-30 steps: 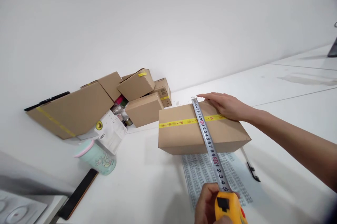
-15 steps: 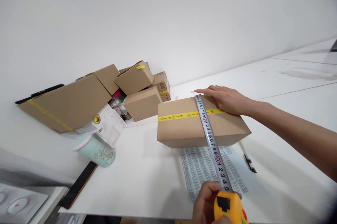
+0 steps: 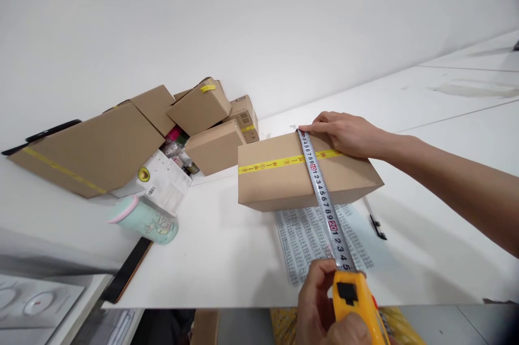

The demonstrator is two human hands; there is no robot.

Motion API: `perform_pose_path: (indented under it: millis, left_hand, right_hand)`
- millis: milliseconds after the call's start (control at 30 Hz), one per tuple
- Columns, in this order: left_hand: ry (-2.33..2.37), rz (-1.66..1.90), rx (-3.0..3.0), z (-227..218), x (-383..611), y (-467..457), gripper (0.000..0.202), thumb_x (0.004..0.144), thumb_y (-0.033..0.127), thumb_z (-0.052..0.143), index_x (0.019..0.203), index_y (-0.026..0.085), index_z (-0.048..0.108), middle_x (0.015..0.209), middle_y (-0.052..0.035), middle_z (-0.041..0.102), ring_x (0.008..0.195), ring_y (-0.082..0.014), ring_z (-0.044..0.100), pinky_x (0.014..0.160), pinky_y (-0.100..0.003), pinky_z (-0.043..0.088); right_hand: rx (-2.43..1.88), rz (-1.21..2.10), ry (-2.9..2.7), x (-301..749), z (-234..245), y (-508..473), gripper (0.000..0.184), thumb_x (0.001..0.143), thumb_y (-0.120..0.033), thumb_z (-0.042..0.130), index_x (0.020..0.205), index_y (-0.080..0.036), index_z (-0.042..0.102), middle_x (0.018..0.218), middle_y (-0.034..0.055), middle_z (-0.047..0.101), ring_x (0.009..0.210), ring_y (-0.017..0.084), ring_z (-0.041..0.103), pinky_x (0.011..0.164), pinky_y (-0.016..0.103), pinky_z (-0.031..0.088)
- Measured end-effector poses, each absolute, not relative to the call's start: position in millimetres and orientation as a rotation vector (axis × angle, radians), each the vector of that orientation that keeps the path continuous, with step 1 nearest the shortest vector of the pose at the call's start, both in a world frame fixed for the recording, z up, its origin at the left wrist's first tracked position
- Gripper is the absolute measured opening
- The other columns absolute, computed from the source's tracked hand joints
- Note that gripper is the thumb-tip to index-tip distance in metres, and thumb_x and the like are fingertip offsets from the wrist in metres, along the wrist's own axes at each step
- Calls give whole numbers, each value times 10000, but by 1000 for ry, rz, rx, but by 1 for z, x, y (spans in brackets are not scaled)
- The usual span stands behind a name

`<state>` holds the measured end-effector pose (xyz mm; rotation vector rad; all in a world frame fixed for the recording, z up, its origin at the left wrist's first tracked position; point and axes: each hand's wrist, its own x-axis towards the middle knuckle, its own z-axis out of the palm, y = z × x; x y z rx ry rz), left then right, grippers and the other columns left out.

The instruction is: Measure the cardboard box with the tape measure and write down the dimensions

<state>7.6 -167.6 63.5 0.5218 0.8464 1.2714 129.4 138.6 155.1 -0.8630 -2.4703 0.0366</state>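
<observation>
A brown cardboard box (image 3: 284, 185) with a yellow tape band lies on the white table (image 3: 227, 258). My right hand (image 3: 348, 134) rests on its far top edge, fingers pinched on the end of a steel tape blade (image 3: 324, 204). The blade runs across the box top toward me. My left hand (image 3: 316, 307) is wrapped round the yellow tape measure case (image 3: 352, 302) beyond the table's near edge. A printed sheet (image 3: 304, 242) lies under the box and the blade.
A black pen (image 3: 375, 220) lies right of the sheet. At the left lie a mint cup (image 3: 146, 220) on its side, a white package (image 3: 166, 185), a dark phone (image 3: 127, 269), a large flat carton (image 3: 89, 150) and stacked small boxes (image 3: 203, 112) against the wall.
The view has tipped so the table's near edge now shows. My right hand has gone from lying flat on the box to pinching the blade's end at the far edge.
</observation>
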Motion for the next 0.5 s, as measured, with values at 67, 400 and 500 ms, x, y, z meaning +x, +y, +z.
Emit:
perform_pose_path:
  millis: [67,400,500]
  left_hand:
    - [850,1271,538,64,7,-167,711,614,519,875,1175,250,531,948,-44,655,679,-246,735,632,-329,559]
    - [935,1256,594,80,-12,-181,692,569,538,892,1136,243,627,955,-70,702,689,-255,737,683,-364,580]
    - [1144,1373,604,97,-51,-194,572,705,521,807,1183,245,659,853,-97,729,602,-268,713,552,-368,576]
  right_hand:
    - [-863,14,-2476,130,155,139,522,898,-239,416,1352,-395,622,1192,71,651,958,286,617,693,384,480]
    - [-1122,52,-2296,134,155,123,572,981,-479,299,1501,-297,453,1140,131,670,1031,350,603,818,501,478]
    - [-1313,196,-2165,140,156,112,676,944,-620,323,1488,-239,448,1229,152,668,1087,391,595,852,546,474]
